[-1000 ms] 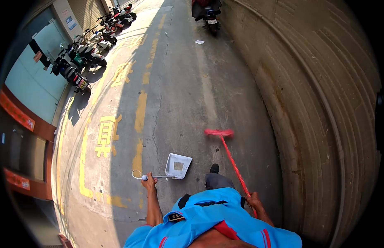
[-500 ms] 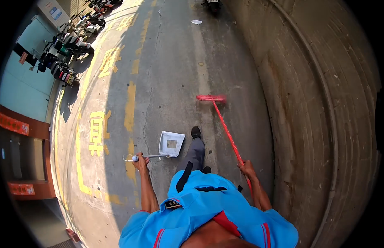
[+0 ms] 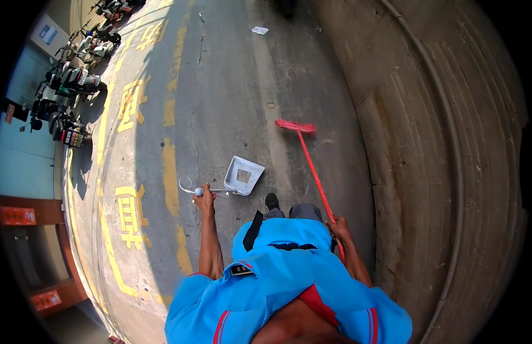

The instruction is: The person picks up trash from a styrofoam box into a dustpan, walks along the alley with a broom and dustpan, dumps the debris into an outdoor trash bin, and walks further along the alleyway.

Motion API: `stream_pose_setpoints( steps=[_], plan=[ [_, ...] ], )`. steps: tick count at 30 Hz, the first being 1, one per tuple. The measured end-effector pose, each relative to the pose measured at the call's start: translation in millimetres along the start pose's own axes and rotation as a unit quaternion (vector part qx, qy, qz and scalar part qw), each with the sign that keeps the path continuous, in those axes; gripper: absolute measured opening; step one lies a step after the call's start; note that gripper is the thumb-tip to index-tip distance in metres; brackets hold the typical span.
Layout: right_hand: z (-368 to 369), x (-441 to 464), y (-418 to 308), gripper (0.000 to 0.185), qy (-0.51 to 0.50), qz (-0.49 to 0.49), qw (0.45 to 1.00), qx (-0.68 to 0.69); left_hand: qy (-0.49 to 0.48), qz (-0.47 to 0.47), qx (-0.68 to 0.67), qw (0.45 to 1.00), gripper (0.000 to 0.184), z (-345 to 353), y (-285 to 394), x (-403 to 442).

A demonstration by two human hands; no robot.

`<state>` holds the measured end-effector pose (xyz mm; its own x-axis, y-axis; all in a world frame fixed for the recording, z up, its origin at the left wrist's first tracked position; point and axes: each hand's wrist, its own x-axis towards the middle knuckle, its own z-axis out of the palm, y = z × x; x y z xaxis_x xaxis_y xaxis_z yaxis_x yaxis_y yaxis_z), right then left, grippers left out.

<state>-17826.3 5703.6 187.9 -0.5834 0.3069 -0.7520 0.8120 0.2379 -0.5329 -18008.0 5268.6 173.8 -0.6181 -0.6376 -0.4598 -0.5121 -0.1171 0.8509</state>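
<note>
My left hand (image 3: 204, 199) is closed around the handle of a white long-handled dustpan (image 3: 254, 170), whose pan hangs ahead of my feet. A loop of pale wire or cord dangles by the handle's top end. Inside the pan shows a square greyish patch; whether it is a hole or something lying there I cannot tell. My right hand (image 3: 338, 227) grips the red stick of a broom (image 3: 314, 172). Its red head is out in front, slightly blurred, at or just above the pavement. Farther up the lane lies a crumpled white piece of litter (image 3: 259, 30).
A concrete wall (image 3: 415, 172) with a pipe along it runs close on my right. Several scooters (image 3: 77, 80) are parked at the left. Yellow characters (image 3: 128, 215) and lines mark the sunlit paving. A small ring-shaped bit (image 3: 270, 105) lies beyond the broom head.
I have stepped forward, so the ground markings and scooters sit lower in view. The dustpan has swung forward and a little right. The broom is still held out in front.
</note>
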Motion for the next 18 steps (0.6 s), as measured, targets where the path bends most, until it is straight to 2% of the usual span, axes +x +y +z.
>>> stream_pose_setpoints(
  steps=[2,4,8,11,13,17,18],
  plan=[
    [3.6,33.6,-8.0,0.021,-0.003,0.005,1.000,-0.010,-0.019,0.026,0.002,0.999,0.023,34.1,5.7,34.1],
    [5.7,57.6,-19.3,0.018,0.035,-0.034,0.998,-0.028,-0.031,0.035,0.019,0.999,0.022,66.2,16.1,48.9],
    [-10.6,98.2,-69.3,0.018,0.008,0.025,0.999,0.023,-0.074,0.154,0.079,0.982,0.023,122.6,9.8,88.1],
    [-26.4,125.0,-108.5,0.017,0.025,0.041,0.999,-0.014,-0.099,0.169,0.110,0.975,0.023,166.8,32.8,96.7],
    [-31.1,138.3,-119.7,0.018,0.054,-0.008,0.996,-0.065,-0.106,0.204,0.150,0.962,0.022,186.5,43.0,102.8],
    [-51.2,130.2,-140.0,0.017,0.041,-0.030,0.990,-0.129,-0.138,0.212,0.146,0.956,0.022,223.0,70.4,109.4],
    [-51.7,126.0,-124.9,0.017,0.060,-0.104,0.972,-0.203,-0.137,0.217,0.157,0.953,0.021,228.6,76.4,110.6]
  ],
)
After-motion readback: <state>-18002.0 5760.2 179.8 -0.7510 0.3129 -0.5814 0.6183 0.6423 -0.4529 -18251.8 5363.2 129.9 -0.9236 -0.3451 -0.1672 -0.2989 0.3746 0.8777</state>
